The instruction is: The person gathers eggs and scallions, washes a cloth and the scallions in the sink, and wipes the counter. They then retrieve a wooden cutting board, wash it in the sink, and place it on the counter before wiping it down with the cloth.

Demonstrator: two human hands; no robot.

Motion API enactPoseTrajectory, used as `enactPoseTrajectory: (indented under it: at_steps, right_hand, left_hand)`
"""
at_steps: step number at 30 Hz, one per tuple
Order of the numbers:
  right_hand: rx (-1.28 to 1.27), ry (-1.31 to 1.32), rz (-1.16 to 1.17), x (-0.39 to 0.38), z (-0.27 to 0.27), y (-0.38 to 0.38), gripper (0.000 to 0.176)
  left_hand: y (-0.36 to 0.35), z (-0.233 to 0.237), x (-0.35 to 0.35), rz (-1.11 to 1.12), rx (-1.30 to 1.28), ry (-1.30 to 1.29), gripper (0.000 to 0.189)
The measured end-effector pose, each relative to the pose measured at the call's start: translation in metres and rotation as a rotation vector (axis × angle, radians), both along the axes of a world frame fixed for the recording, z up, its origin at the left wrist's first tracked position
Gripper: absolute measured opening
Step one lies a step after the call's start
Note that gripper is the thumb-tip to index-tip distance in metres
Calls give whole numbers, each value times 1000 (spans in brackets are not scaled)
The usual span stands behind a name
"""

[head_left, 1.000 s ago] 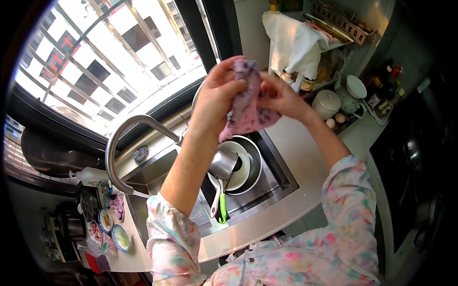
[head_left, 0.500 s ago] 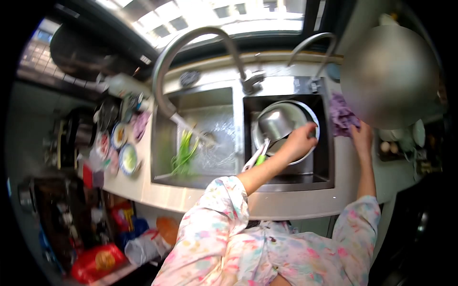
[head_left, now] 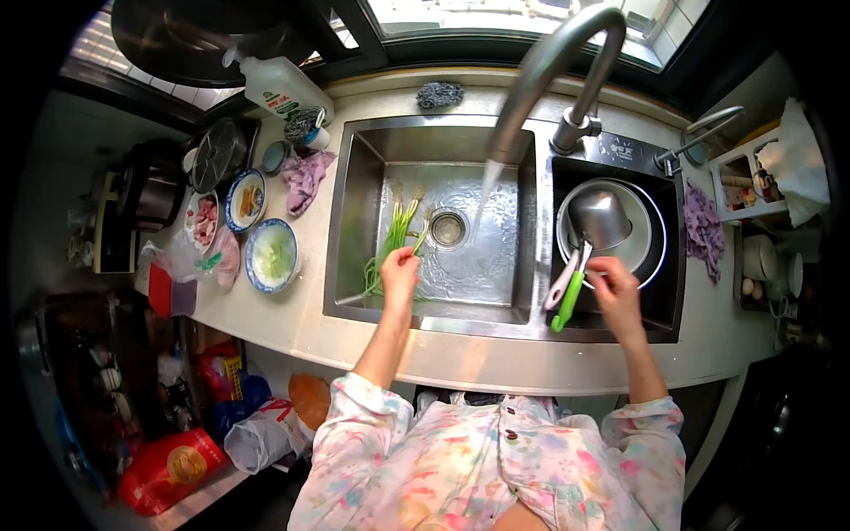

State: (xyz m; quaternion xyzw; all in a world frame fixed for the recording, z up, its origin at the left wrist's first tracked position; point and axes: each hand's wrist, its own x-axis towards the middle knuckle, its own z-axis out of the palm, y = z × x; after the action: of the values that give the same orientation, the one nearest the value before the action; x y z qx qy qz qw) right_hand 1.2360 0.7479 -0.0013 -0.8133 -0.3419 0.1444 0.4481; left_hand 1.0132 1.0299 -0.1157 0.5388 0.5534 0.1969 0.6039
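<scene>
Head view: left hand at the green onions, right hand over the right basin.
The left grip narrows on a stalk in the left basin; the right hovers beside the green handle, its grip's closure impossible to tell.
</scene>
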Motion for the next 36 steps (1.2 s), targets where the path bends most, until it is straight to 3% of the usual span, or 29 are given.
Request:
enactPoseTrajectory:
  at_steps: [2,3,5,7,11,14,15,17,18,19,20,21,22,24,26,28,30,32,33,36]
  right_hand:
    - [29,235,52,-29,-8,41,13]
    - [-21,375,9,-40,-18,58,12]
    - [-20,565,36,-52,-41,94,22]
    - [152,852,-66,-63,-57,133,32]
    - [292,1056,-326,-78,-60,196,38]
    - [43,883,-200,-67,-73,193,36]
    - [86,743,-268,-51,-85,186,37]
    - [112,562,-445,-2,-77,171,36]
    - [368,508,-437,30,-77,160,37]
    - [392,287,-496,63,-69,159,38]
    - [392,61,-571,95,-60,157,40]
    - [593,148,-575,109,-31,169,40]
    - [506,132,-668,137,-26,168,40]
    - [529,356,-401,202,-57,156,37]
    - [571,585,-113,261,-97,144,33]
    - [579,574,-351,260,-108,160,38]
    - [493,420,-263,254,-98,159,45]
    - [396,344,-197,261,-91,162,43]
    - [356,311,-158,264,-87,165,43]
    - [336,256,-63,283,-100,165,44]
  left_hand:
    - [51,-41,-9,1,-47,141,33]
    - [77,-79,-14,-49,114,272,37]
    - [100,-71,-5,-176,163,420,48]
    - [112,-77,9,-309,228,560,62]
    - [94,-54,35,-594,290,875,88]
    - [81,-88,30,-722,460,992,90]
    - [81,-101,33,-738,475,1000,89]
    - [87,-108,32,-725,354,835,77]
    - [94,-110,28,-739,319,761,72]
    - [100,-113,22,-753,283,696,67]
    - [104,-128,17,-643,197,427,50]
    - [105,-121,14,-586,31,323,48]
    - [103,-103,17,-523,-131,212,45]
    - [95,-74,16,-388,-438,-86,47]
    - [87,-52,17,-416,-500,-178,46]
    - [77,-36,18,-401,-510,-253,50]
    - [70,-45,21,-453,-426,-264,57]
    - [57,-57,29,-420,-271,-171,47]
    - [52,-88,30,-430,-103,-100,41]
    - [33,-50,38,-341,159,363,40]
